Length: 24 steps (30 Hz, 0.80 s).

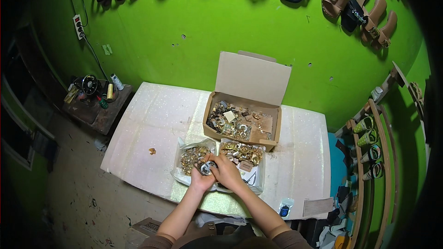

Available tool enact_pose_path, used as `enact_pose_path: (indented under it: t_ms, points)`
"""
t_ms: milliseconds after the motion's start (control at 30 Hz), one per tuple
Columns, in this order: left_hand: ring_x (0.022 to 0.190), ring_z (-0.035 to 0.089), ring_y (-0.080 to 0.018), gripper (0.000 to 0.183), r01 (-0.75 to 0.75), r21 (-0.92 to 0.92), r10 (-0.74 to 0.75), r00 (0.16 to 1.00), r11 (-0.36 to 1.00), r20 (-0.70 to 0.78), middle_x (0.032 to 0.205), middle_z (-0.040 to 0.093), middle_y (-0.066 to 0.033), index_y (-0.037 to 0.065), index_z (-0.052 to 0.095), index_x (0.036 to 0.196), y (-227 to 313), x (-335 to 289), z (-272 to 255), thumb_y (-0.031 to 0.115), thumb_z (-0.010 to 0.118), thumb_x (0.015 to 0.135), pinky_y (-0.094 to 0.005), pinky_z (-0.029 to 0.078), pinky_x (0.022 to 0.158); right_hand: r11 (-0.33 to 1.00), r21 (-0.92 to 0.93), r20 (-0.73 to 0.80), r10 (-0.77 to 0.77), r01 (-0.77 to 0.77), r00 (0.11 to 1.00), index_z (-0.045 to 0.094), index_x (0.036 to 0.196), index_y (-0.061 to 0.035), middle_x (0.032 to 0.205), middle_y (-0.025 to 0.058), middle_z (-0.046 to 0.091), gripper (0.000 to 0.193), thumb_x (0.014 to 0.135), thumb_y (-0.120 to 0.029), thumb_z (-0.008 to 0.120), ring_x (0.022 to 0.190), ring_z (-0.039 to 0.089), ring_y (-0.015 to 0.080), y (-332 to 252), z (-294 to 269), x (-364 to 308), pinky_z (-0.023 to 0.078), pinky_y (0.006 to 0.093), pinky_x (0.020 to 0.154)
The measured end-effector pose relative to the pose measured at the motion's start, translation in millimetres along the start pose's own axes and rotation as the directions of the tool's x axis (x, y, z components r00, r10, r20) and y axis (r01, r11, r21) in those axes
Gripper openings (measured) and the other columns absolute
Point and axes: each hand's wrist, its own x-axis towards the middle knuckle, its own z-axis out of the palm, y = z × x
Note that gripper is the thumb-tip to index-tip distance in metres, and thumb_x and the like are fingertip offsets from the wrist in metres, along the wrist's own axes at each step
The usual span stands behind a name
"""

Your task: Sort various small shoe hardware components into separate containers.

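Both hands are pinching one small shiny metal piece (pixel 206 168) together, the left hand (pixel 202 178) under it and the right hand (pixel 227 171) beside it, over the clear bags of gold buckles (pixel 194 157) near the front edge of the white table (pixel 152 120)

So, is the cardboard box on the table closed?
No, the cardboard box has its lid flap standing up against the green wall, and small gold metal buckles show inside.
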Motion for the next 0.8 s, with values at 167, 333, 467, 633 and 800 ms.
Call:
enact_pose_path:
  t_ms: [167,333,467,633,800]
  points:
    - [0.092,0.054,-0.0195,0.025,-0.024,-0.023,0.023,0.998,0.999,-0.061,0.096,0.058,-0.0085,0.005,0.058,0.086,17,-1,-3,0.020,0.038,0.085,-0.0309,0.044,0.083,0.995,0.083,-0.043,0.056,-0.053,0.997,0.055,0.096,-0.0045,0.086,0.0130,0.053,0.026,0.072,-0.013,0.060,0.072,0.056,0.0297,-11,10,7,0.046,0.0354,0.065]
    - [0.093,0.053,-0.0217,0.028,-0.036,0.012,0.037,0.998,0.999,-0.050,0.099,0.057,-0.0097,0.004,0.056,0.092,35,-4,-1,0.019,0.033,0.087,-0.0344,0.044,0.081,0.928,0.282,0.005,0.252,-0.243,0.968,0.055,0.096,-0.0034,0.082,0.0153,0.059,0.026,0.073,-0.015,0.060,0.070,0.059,0.0239,-22,21,20,0.046,0.0308,0.064]
    - [0.091,0.054,-0.0201,0.025,0.008,0.037,-0.006,0.999,0.999,-0.034,0.095,0.057,-0.0086,0.003,0.055,0.093,57,-2,6,0.016,0.036,0.086,-0.0315,0.044,0.081,0.860,0.380,0.024,0.360,-0.341,0.933,0.055,0.094,-0.0030,0.080,0.0137,0.060,0.023,0.075,-0.016,0.059,0.068,0.057,0.0180,-36,26,33,0.045,0.0274,0.063]
    - [0.091,0.055,-0.0196,0.026,0.038,0.071,-0.030,0.993,0.997,-0.117,0.095,0.059,-0.0071,0.004,0.057,0.092,76,3,11,0.017,0.035,0.086,-0.0319,0.044,0.083,0.535,0.776,0.073,0.451,-0.335,0.890,0.052,0.096,-0.0014,0.077,0.0022,0.057,0.017,0.083,-0.012,0.055,0.066,0.052,0.0068,-41,44,48,0.041,0.0192,0.055]
    - [0.088,0.054,-0.0208,0.028,0.152,0.178,-0.127,0.981,0.972,-0.144,0.097,0.058,-0.0034,0.009,0.056,0.094,87,10,6,0.025,0.035,0.087,-0.0383,0.043,0.070,0.398,0.843,0.109,0.534,-0.363,0.838,0.051,0.103,-0.0005,0.080,0.0023,0.057,0.022,0.084,-0.010,0.054,0.069,0.053,0.0070,-42,60,53,0.044,0.0187,0.055]
